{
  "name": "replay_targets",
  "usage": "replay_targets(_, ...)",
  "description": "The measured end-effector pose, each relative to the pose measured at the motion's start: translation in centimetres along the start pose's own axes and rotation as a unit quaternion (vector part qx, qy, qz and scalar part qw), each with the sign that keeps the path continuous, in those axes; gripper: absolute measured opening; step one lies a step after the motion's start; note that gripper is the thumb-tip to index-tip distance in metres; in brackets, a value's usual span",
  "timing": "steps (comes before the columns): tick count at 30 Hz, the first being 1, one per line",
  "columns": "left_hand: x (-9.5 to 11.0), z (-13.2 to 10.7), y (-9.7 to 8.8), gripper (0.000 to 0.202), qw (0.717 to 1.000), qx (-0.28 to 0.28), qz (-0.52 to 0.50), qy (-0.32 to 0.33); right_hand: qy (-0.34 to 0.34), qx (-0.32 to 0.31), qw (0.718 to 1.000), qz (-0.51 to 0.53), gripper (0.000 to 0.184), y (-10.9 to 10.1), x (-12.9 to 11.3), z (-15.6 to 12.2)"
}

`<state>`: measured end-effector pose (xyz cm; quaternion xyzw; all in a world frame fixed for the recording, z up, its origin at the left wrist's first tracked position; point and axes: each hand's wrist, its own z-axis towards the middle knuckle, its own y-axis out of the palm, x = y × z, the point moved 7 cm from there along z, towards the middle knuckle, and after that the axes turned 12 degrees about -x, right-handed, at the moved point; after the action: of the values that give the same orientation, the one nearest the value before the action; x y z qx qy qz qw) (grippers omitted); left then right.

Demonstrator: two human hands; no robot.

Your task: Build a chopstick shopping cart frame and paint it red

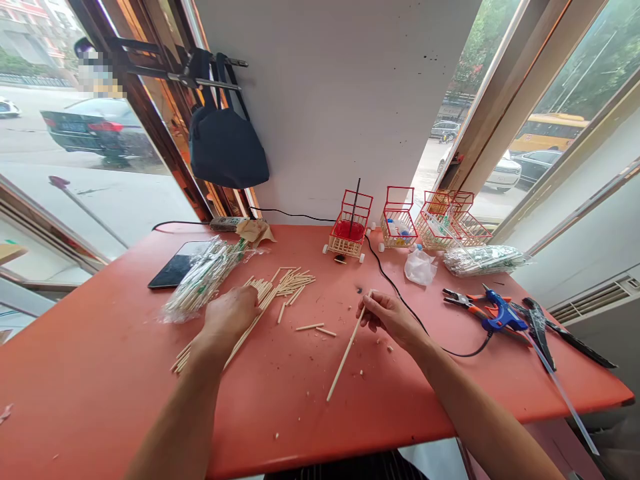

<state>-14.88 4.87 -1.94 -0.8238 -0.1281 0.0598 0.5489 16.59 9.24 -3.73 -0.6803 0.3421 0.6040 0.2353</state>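
My right hand [387, 317] pinches the top end of a long wooden stick [345, 357], which slants down toward me over the red table [100, 373]. My left hand [233, 313] lies palm down on a loose pile of wooden sticks [265, 293], its fingers curled over them. A clear bag of sticks [203, 277] sits just left of that hand. Two short cut pieces [315, 328] lie between my hands.
Several small red and wood carts [350, 233] line the back edge. A blue glue gun [500, 317], pliers [463, 301] and a black cable [395, 287] lie at the right. A dark tablet [173, 267] is at left, and a black bag [225, 143] hangs on the wall.
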Motion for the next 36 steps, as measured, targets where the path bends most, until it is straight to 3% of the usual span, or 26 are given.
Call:
replay_targets(18,-0.6,0.5,0.4,0.014,0.999,0.019,-0.021,0.017,0.001,0.004,1.0,0.006,0.056,-0.3,0.7,0.1)
replay_targets(23,-1.3,0.5,-1.2,0.018,0.992,0.063,-0.104,0.035,-0.006,0.011,1.0,-0.003,0.057,-0.8,1.1,0.3)
replay_targets(25,0.5,-0.1,-1.8,0.021,0.969,0.061,-0.217,0.101,-0.01,0.011,1.0,0.001,0.055,-0.7,0.9,0.3)
replay_targets(26,2.2,-0.5,-1.7,0.026,0.941,0.028,-0.3,0.157,-0.012,0.011,1.0,0.004,0.055,-0.7,0.8,0.3)
replay_targets(29,9.0,-2.4,-0.4,0.038,0.819,-0.129,-0.469,0.304,-0.017,0.01,1.0,0.007,0.053,-0.5,0.5,0.2)
replay_targets(31,12.7,-3.6,0.9,0.042,0.763,-0.202,-0.512,0.339,-0.021,0.009,1.0,0.004,0.053,-0.4,0.3,0.1)
replay_targets(34,16.0,-4.3,2.8,0.045,0.727,-0.244,-0.53,0.363,-0.029,0.002,1.0,-0.003,0.052,-0.1,0.0,0.0)
replay_targets(36,16.9,-4.3,3.7,0.046,0.71,-0.256,-0.541,0.371,-0.034,-0.003,0.999,-0.006,0.052,0.1,-0.2,-0.1)
